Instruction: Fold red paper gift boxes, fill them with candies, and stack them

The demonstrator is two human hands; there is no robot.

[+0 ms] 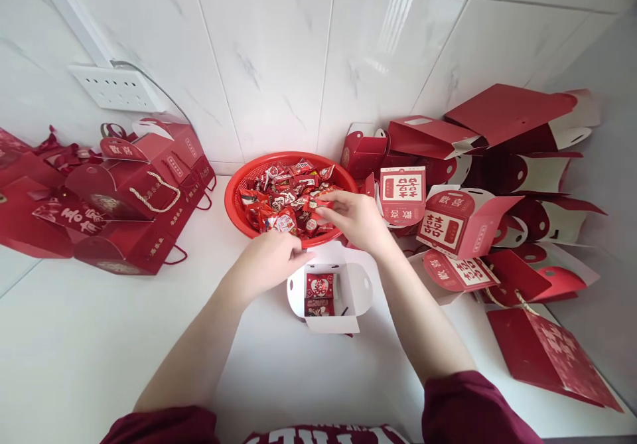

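A red plastic basket (229, 200) holds a heap of red wrapped candies (283, 200). My right hand (357, 220) reaches over its right side, with thumb and forefinger closed on a small wrapped candy (312, 203). At the basket's front edge, my left hand (271, 258) is curled, its thumb pointing right; what its fingers hold, if anything, is hidden. In front of the basket stands an open small paper box (358, 285), white inside with its flaps spread. Two red packets (320, 286) lie in it, the upper one printed with white characters.
Red gift boxes with rope handles (144, 188) are stacked at the left. Several more red boxes, some open, crowd the right; one closed box (402, 192) leans near my right wrist. A socket strip (117, 87) with a cable is on the tiled wall.
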